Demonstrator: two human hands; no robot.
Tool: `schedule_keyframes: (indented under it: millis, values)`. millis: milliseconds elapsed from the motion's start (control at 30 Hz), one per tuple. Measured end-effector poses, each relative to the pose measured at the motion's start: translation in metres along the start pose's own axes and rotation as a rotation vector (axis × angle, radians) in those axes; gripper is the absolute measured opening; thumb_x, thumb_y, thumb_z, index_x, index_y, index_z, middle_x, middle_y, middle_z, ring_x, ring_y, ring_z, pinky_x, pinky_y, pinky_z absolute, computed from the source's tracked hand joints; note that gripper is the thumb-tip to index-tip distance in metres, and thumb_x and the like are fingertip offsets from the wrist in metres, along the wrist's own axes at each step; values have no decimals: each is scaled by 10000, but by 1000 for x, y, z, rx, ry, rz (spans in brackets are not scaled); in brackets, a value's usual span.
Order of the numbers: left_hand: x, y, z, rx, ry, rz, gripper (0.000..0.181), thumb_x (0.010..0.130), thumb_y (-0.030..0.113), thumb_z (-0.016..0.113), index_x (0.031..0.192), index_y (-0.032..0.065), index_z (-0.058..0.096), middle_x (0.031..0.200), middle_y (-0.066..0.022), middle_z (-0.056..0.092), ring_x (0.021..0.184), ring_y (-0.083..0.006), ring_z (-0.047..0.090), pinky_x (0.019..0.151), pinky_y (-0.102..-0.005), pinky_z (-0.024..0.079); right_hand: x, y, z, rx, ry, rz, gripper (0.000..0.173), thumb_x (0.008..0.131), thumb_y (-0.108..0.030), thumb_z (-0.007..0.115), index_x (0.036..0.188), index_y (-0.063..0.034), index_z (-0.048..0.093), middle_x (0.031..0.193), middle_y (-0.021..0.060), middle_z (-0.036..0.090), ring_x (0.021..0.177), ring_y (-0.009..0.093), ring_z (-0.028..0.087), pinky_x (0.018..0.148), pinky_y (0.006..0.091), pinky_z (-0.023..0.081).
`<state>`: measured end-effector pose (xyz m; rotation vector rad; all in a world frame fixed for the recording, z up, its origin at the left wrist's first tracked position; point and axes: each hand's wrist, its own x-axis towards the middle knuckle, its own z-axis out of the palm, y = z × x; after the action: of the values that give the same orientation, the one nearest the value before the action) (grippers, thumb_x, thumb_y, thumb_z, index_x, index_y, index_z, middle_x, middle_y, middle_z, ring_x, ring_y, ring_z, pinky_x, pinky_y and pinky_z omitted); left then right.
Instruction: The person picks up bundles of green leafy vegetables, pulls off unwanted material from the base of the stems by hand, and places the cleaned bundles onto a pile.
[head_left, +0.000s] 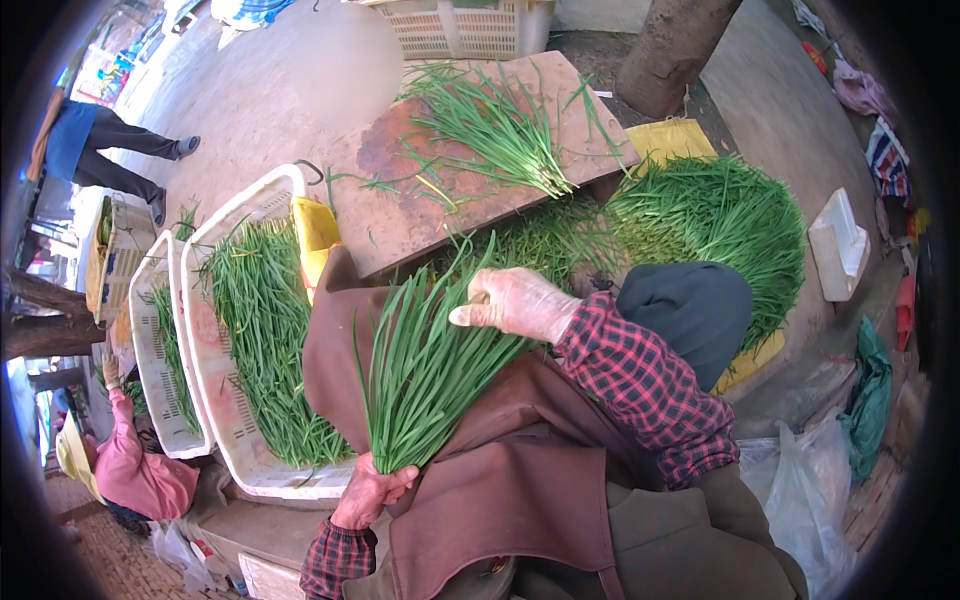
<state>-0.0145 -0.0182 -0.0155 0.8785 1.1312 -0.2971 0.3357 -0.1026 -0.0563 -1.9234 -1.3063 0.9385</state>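
Note:
My bare left hand (373, 491) grips a bunch of green garlic chives (431, 367) by its gathered base. The leaves fan up and away over the brown apron (517, 480) on my lap. Above the leaves on the right is my right hand (521, 304), in a thin pale glove. Its fingers are curled with the thumb near the forefinger; whether a leaf is pinched between them cannot be made out. Beyond my knees a wooden board (375, 217) carries a loose pile of chives (495, 127), with stray leaves scattered around it.
At left stands a white plastic crate (196, 360) of chives, beside a narrower-looking crate (146, 352). A large heap of chives (720, 232) lies right on yellow sheeting. A tree trunk (664, 60) rises behind the board. One person (146, 472) sits at left; another (112, 142) stands farther off.

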Motion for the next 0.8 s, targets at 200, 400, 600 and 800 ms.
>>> schedule_keyframes:
  millis: [200,400,600,800]
  values:
    - [2,0,-1,17,-6,-10,144,846,54,748,892,40,612,683,7,545,504,-44,405,437,-227,277,-13,-13,32,677,-65,175,267,996,-259,559,901,-25,649,726,28,664,533,87,587,455,239,463]
    - [2,-3,-7,173,0,5,145,848,109,753,886,56,623,704,32,554,537,-44,426,467,-226,316,-19,9,13,866,541,286,131,947,-82,547,971,-13,656,712,29,648,500,76,548,399,226,399]
    - [-3,5,-7,316,-35,91,102,889,108,716,944,62,644,761,50,582,696,-39,491,599,-205,387,-15,-3,-50,349,436,-24,171,901,-138,687,1010,-6,690,896,61,681,808,128,648,735,291,516]
    - [-3,12,-9,341,-66,101,77,905,73,692,965,57,647,779,58,582,699,-40,480,617,-206,398,-10,-30,-43,33,221,-422,394,828,-180,784,1162,-14,655,1070,105,662,994,228,653,888,338,520]
